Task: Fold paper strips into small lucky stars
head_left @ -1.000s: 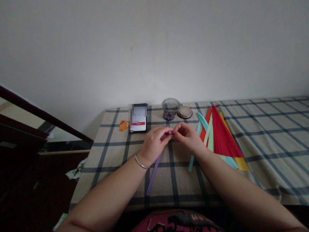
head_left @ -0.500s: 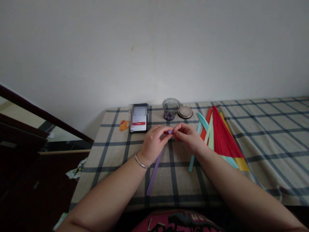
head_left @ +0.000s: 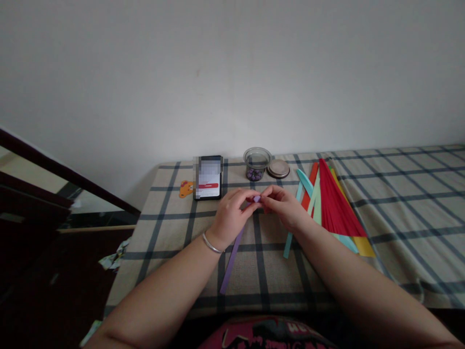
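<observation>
Two hands meet over the checked worktop point(head_left: 167, 228), with coloured strips point(head_left: 336, 208) fanned just to their right. The left hand point(head_left: 230, 218) and right hand point(head_left: 285, 206) both pinch the purple strip point(head_left: 232, 257) at its folded tip, and its tail trails back under the left wrist. Mid-fold, I'd judge; another crease needs firm pinches.

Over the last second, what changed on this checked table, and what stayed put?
No visible move, grab or release. The left hand and right hand still pinch the far end of the long purple paper strip between them, its tail lying on the checked tablecloth. The clear round jar, the round lid, the black phone and the fan of coloured paper strips are unchanged.
</observation>
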`<state>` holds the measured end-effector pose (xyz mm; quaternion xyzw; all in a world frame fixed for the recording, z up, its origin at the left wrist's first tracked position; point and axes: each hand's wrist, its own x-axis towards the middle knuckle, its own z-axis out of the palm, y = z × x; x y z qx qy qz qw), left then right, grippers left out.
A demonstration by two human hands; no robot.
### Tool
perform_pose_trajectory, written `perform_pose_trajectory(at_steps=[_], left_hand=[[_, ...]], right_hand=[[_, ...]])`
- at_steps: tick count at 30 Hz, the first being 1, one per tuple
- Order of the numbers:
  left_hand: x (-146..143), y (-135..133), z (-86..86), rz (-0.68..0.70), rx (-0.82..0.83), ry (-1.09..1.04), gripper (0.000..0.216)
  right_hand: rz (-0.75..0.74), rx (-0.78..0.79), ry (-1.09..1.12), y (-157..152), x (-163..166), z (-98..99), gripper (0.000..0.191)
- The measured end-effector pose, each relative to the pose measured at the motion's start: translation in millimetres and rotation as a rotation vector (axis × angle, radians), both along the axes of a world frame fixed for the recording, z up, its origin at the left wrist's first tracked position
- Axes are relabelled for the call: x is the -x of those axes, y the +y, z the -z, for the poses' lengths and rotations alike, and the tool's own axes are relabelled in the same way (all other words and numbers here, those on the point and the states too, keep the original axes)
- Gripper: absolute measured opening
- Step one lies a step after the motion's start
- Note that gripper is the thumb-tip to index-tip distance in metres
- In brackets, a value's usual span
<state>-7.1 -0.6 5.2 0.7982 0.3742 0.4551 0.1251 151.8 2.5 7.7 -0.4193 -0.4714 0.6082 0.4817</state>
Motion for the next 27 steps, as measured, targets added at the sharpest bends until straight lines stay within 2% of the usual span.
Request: perform_pose_trajectory(at_steps=[8,18,27], left_hand=[[0.6,-0.5,-1.9,0.022,-0.066,0.039,0.012],[1.4,-0.1,-0.2,-0.006,-0.069,0.084,0.012],[0.9,-0.2,-0.2,-0.007,-0.015,-0.002,0.014]], right_hand=[[-0.029,0.040,-0.027,-0.4,-0.7,-2.7,0.037],[0.037,-0.029,-0.071,-1.7,0.1,-1.4,0.031],[0.025,0.107,0.084,-0.9,-0.4,-0.9,0.034]])
